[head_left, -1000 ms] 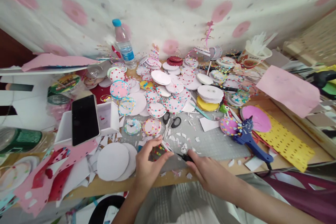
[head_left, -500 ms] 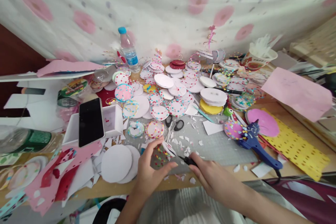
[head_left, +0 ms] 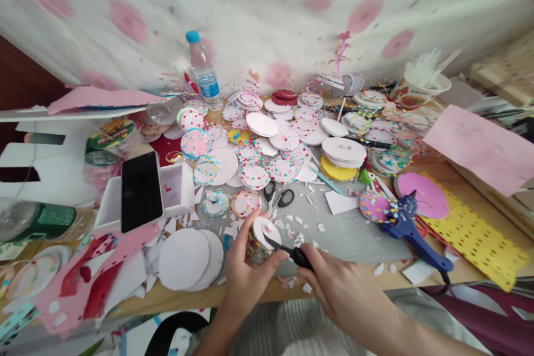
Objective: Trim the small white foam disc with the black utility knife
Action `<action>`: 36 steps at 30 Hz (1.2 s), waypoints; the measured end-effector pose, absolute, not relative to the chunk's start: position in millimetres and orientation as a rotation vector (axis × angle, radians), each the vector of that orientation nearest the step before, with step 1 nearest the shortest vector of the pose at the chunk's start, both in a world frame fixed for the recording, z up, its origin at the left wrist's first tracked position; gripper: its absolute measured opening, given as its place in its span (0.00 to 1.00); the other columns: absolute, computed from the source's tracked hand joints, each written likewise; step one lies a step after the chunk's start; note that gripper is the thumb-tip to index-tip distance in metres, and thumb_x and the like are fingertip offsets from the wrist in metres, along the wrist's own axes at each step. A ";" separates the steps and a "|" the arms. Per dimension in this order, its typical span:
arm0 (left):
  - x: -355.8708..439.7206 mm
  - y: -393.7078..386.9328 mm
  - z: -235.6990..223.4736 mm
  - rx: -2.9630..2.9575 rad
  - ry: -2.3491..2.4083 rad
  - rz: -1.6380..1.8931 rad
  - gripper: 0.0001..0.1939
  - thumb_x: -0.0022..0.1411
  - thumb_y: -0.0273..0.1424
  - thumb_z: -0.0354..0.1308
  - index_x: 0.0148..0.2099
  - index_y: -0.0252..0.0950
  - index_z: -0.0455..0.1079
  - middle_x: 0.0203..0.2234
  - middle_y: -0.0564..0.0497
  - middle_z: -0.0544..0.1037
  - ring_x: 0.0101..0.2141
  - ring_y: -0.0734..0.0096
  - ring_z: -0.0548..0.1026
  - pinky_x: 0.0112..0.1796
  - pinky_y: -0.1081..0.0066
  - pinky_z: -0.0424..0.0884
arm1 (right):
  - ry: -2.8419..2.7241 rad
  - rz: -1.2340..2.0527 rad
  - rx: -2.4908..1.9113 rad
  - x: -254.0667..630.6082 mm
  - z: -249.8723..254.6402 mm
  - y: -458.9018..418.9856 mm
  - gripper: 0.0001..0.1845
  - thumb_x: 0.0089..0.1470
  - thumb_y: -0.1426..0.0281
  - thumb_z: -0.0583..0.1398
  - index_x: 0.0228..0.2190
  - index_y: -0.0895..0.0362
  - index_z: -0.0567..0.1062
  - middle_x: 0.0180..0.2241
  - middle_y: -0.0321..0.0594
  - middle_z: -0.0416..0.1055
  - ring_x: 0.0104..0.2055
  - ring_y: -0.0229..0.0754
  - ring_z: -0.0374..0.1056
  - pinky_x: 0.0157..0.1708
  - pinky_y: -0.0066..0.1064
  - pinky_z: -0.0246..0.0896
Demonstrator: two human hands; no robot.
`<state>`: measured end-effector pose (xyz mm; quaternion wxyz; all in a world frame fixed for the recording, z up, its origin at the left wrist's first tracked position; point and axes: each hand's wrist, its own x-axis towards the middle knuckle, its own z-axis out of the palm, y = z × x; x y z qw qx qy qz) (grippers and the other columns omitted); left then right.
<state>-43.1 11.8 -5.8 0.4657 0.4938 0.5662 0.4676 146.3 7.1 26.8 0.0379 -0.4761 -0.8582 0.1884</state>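
Note:
My left hand [head_left: 246, 272] curls its thumb and fingers around a small white paper disc [head_left: 267, 232]. The disc's face is turned up and a pinkish spot shows on it. Bead-like coloured trim [head_left: 255, 253] is visible under its near side, partly behind my fingers. A black-handled craft knife [head_left: 298, 256] is gripped in my right hand [head_left: 334, 278], with its dark, narrow blade lying over the disc's face. Just beyond my hands, black-handled scissors [head_left: 285, 198] lie among white paper scraps.
A grey cutting mat [head_left: 354, 236] carries many scraps. Beaded white discs [head_left: 255, 176] pile up behind it. A blue glue gun [head_left: 417, 242] lies right, near yellow dotted sheet [head_left: 479, 233]. Left are large white circles [head_left: 183, 258], a phone [head_left: 142, 192] and a water bottle [head_left: 204, 75].
The white disc has tilted so its face shows more to me. The knife has moved left, and its blade now reaches over the disc instead of sitting beside its edge.

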 end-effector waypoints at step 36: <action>-85.2 46.6 37.9 1.601 1.330 1.083 0.33 0.52 0.34 0.70 0.59 0.41 0.66 0.54 0.43 0.74 0.53 0.55 0.74 0.52 0.63 0.72 | -2.499 0.078 -1.673 193.1 -13.9 56.5 0.21 0.64 0.55 0.50 0.39 0.59 0.72 0.35 0.53 0.72 0.40 0.59 0.67 0.38 0.46 0.62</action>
